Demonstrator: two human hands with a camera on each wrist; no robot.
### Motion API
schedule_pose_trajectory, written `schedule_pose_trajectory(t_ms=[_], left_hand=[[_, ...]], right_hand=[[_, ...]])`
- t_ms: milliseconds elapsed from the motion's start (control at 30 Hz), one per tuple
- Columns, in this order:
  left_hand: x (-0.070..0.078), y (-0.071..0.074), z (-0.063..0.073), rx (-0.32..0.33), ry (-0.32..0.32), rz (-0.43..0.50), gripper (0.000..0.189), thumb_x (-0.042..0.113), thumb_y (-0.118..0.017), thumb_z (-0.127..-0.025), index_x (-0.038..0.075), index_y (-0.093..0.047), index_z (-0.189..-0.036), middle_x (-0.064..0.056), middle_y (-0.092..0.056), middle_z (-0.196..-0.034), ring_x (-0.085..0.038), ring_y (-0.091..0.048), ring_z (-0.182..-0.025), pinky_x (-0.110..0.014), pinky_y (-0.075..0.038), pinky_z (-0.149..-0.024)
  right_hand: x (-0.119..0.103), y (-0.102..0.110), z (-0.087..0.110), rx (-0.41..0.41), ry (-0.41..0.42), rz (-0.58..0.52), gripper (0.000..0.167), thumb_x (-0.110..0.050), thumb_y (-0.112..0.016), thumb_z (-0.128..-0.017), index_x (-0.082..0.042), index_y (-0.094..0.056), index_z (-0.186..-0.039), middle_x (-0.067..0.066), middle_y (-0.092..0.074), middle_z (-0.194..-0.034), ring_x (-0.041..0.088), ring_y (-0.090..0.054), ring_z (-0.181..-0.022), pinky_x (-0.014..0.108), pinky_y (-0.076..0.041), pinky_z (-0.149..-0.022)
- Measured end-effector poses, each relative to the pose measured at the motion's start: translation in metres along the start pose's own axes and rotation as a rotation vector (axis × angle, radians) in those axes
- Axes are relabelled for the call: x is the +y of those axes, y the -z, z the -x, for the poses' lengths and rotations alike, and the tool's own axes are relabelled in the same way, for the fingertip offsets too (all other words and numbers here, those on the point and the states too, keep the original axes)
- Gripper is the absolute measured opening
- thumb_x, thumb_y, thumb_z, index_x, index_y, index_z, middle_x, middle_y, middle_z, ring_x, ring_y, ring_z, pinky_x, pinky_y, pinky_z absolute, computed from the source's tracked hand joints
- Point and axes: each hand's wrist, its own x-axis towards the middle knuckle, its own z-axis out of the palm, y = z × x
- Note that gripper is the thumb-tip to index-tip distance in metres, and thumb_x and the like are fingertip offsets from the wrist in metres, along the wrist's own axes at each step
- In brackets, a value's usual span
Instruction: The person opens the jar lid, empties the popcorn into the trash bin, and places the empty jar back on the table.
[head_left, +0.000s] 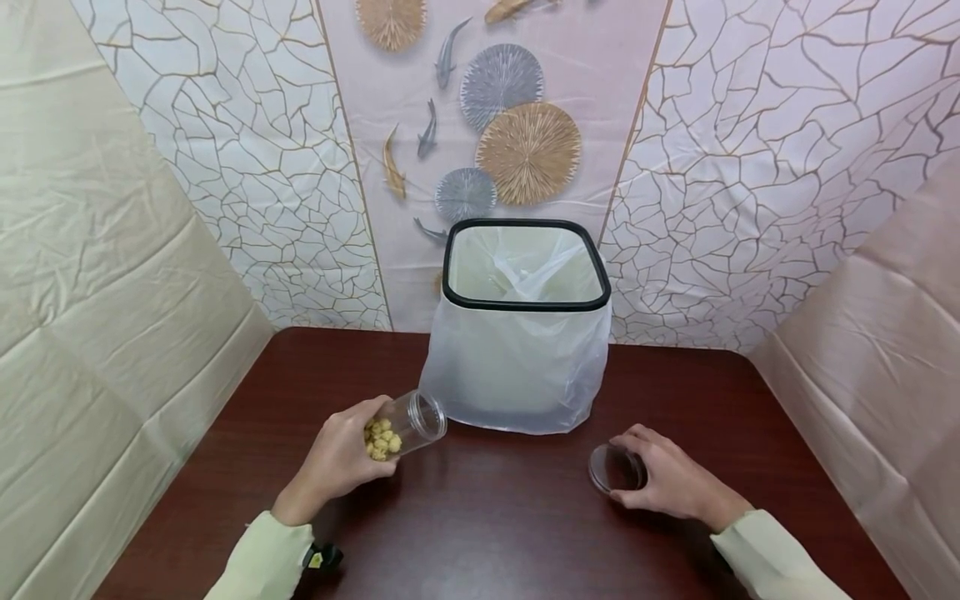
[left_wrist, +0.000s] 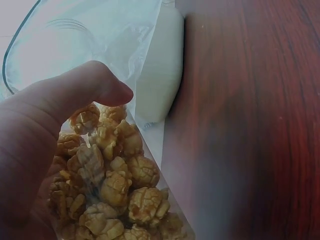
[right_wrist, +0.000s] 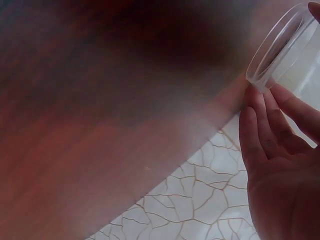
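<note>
1. Pinching the lid (head_left: 606,468) by its edge, likely to spare its face, the right hand (head_left: 671,479) sits at 3 o'clock from the table's (head_left: 487,533) middle.
2. At 9 o'clock, the left hand's (head_left: 337,454) fingers wrap the jar (head_left: 408,425), mouth towards 2 o'clock; popcorn (head_left: 381,440) lies at its base, probably the lower end.
3. At 12 o'clock stands the bin (head_left: 510,350), its black rim (head_left: 525,306) apparently securing the liner (head_left: 592,375).

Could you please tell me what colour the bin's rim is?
The rim is black, showing best in the head view.
</note>
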Motion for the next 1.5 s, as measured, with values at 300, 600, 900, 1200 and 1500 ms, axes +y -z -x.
schedule_pose_trajectory(t_ms=[300, 600, 900, 1200, 1500], left_hand=[[-0.005, 0.002, 0.004, -0.004, 0.012, 0.008, 0.078, 0.022, -0.098, -0.06, 0.008, -0.066, -0.129, -0.007, -0.075, -0.114, -0.013, -0.066, -0.089, -0.032, -0.058, -0.075], [-0.012, 0.017, -0.006, 0.003, 0.03, 0.028, 0.076, 0.019, -0.098, -0.062, 0.006, -0.065, -0.129, -0.008, -0.076, -0.114, -0.016, -0.067, -0.091, -0.037, -0.061, -0.078], [-0.019, 0.053, -0.033, 0.055, -0.016, 0.001, 0.075, 0.019, -0.097, -0.06, 0.003, -0.067, -0.126, -0.01, -0.077, -0.11, -0.02, -0.07, -0.091, -0.041, -0.061, -0.08], [-0.013, 0.1, -0.08, 0.084, -0.069, -0.093, 0.076, 0.021, -0.095, -0.062, -0.002, -0.066, -0.128, -0.017, -0.077, -0.105, -0.03, -0.071, -0.087, -0.048, -0.06, -0.078], [0.008, 0.136, -0.13, 0.095, -0.146, -0.174, 0.066, 0.019, -0.091, -0.063, 0.0, -0.066, -0.122, -0.015, -0.076, -0.102, -0.029, -0.068, -0.083, -0.046, -0.057, -0.075]], right_hand=[[0.004, -0.006, 0.006, -0.012, 0.0, -0.008, 0.062, -0.037, -0.093, -0.072, -0.001, -0.072, -0.119, -0.005, -0.064, -0.107, 0.008, -0.064, -0.094, 0.028, -0.057, -0.082], [0.004, 0.018, -0.002, -0.001, -0.035, 0.025, 0.071, -0.05, -0.085, -0.085, 0.003, -0.068, -0.129, 0.008, -0.07, -0.121, 0.022, -0.07, -0.111, 0.045, -0.06, -0.096], [-0.011, 0.101, -0.041, -0.06, -0.183, 0.025, 0.086, -0.056, -0.062, -0.101, -0.002, -0.033, -0.163, 0.027, -0.039, -0.165, 0.052, -0.039, -0.15, 0.071, -0.032, -0.12], [-0.03, 0.166, -0.091, -0.04, -0.161, 0.095, 0.087, -0.052, -0.056, -0.104, -0.007, -0.02, -0.169, 0.027, -0.028, -0.171, 0.054, -0.03, -0.154, 0.072, -0.027, -0.122], [-0.041, 0.185, -0.135, -0.067, -0.135, 0.164, 0.089, -0.063, -0.049, -0.104, -0.015, -0.017, -0.17, 0.019, -0.023, -0.175, 0.043, -0.027, -0.16, 0.065, -0.026, -0.126]])
